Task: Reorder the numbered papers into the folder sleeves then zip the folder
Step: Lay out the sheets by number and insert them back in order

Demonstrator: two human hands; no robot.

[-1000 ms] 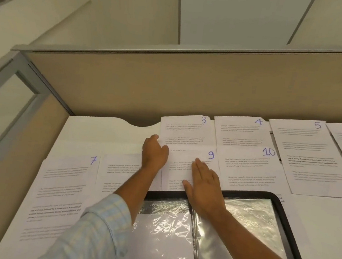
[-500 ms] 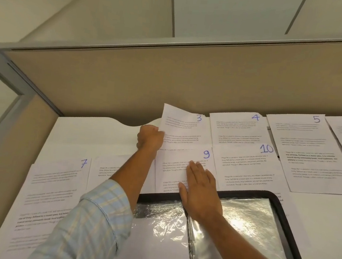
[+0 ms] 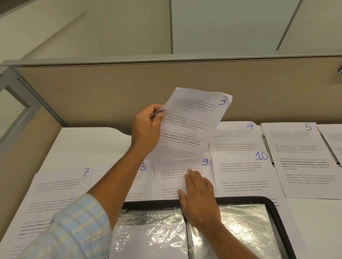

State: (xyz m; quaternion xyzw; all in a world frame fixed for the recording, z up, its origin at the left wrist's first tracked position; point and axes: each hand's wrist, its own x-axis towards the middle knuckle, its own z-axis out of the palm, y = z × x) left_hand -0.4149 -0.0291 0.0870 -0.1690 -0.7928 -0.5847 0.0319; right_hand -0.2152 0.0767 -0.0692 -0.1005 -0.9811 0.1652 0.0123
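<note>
Paper 3 (image 3: 191, 127) hangs in the air just beyond the folder (image 3: 243, 198), pinched at one edge by the left hand (image 3: 146, 129) while the right hand (image 3: 198, 196) lies flat on paper 9 (image 3: 174, 171), so that floppy one-sided grip could easily crease it going into a sleeve.

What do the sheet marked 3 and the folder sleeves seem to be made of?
Sheet 3: thin matte white paper, it seems; it bends where the left hand pinches it. Folder sleeves: probably clear glossy plastic film; they wrinkle and show bright glare.
</note>
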